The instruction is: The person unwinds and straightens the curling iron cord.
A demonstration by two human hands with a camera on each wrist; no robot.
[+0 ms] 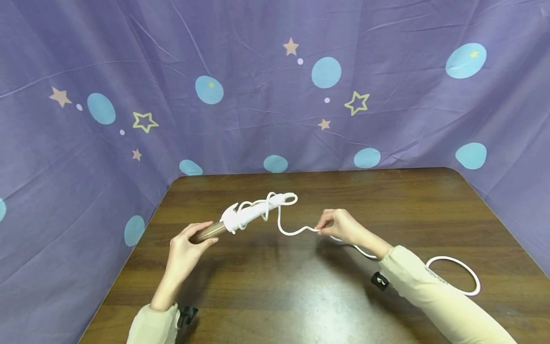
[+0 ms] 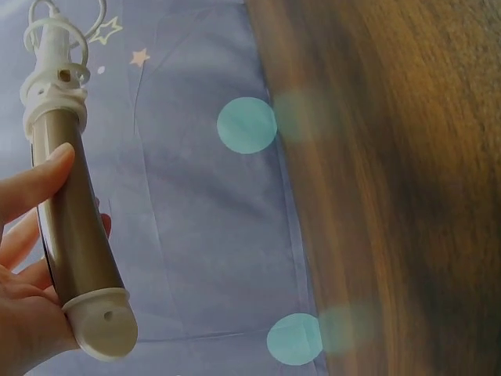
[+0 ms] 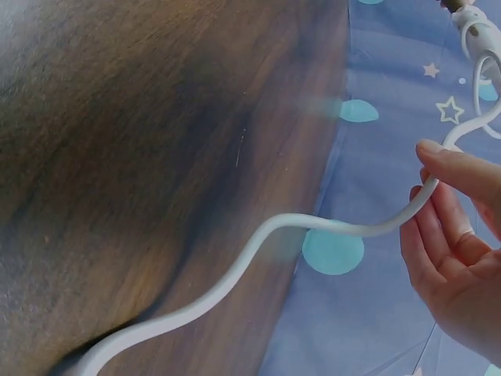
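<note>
My left hand (image 1: 184,251) grips the gold barrel (image 2: 78,227) of a curling iron, thumb across the front and fingers behind. The iron is held above the table, tilted, its white handle (image 1: 251,213) pointing up and to the right. A rounded white tip (image 2: 107,325) ends the barrel beside my palm. Loops of white cord (image 1: 293,234) wind loosely round the handle. Farther right, my right hand (image 1: 343,226) pinches the cord between thumb and fingers, and a slack stretch sags between there and the handle.
More of the cord runs under my right forearm and lies in a wide loop (image 1: 470,272) at the right of the brown wooden table (image 1: 275,296). A purple curtain (image 1: 258,129) with stars and blue spots hangs behind the table and along both sides.
</note>
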